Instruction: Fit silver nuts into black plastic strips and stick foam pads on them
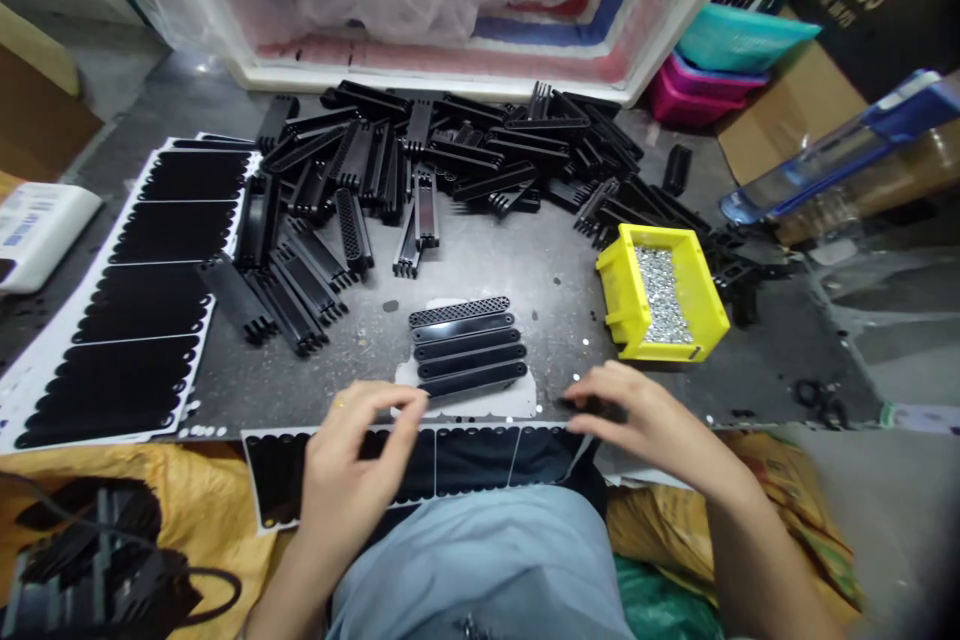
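My left hand (356,455) is at the table's front edge, thumb and forefinger pinched together beside the left end of the nearest black strip (474,379). Whatever may be between those fingertips is hidden. Several such narrow strips with rounded ends lie in a row on a white backing sheet (531,398); the farthest has a textured top (459,312). To the right, my right hand (637,415) hovers near the edge, fingers curled and the thumb apart from them. The gap under its fingers looks dark, and I make out no held thing there.
A pile of black plastic parts (457,150) spreads across the back. Left are sheets of black scalloped stickers (142,310); another sticker sheet (472,460) hangs at the front edge. A yellow bin (626,295) of small metal pieces stands right. Behind is a plastic-lined crate (435,75).
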Tool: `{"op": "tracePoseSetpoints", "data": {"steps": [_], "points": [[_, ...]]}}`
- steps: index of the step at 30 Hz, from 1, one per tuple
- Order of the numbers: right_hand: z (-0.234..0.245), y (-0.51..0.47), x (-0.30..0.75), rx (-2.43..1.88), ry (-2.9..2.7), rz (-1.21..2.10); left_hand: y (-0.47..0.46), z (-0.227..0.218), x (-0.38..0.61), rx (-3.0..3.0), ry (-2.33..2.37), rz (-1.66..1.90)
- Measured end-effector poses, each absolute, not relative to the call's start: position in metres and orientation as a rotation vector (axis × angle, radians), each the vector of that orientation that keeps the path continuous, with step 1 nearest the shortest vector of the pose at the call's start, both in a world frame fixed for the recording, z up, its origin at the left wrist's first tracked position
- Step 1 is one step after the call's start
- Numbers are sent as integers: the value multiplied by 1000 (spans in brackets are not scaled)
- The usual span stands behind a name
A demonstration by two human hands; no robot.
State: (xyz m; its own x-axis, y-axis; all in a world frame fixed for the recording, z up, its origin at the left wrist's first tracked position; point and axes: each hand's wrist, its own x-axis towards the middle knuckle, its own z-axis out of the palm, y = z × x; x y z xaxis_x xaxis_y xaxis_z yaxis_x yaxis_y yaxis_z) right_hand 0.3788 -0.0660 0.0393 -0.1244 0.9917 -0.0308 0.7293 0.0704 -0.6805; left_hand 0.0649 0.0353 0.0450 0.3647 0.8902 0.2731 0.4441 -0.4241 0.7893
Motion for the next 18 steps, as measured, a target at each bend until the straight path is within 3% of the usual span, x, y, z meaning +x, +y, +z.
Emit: {"op": "tracePoseSetpoints", "data": {"steps": [4, 10, 18], "points": [[39, -98, 368, -1620, -1876, 752, 4, 41, 112, 2125, 676, 610], [32, -90, 341, -1638, -1816, 146, 3, 30, 153, 2082, 741, 492], [39, -119, 371, -1410, -1344, 550, -3, 22, 154, 2128, 975, 784]]}}
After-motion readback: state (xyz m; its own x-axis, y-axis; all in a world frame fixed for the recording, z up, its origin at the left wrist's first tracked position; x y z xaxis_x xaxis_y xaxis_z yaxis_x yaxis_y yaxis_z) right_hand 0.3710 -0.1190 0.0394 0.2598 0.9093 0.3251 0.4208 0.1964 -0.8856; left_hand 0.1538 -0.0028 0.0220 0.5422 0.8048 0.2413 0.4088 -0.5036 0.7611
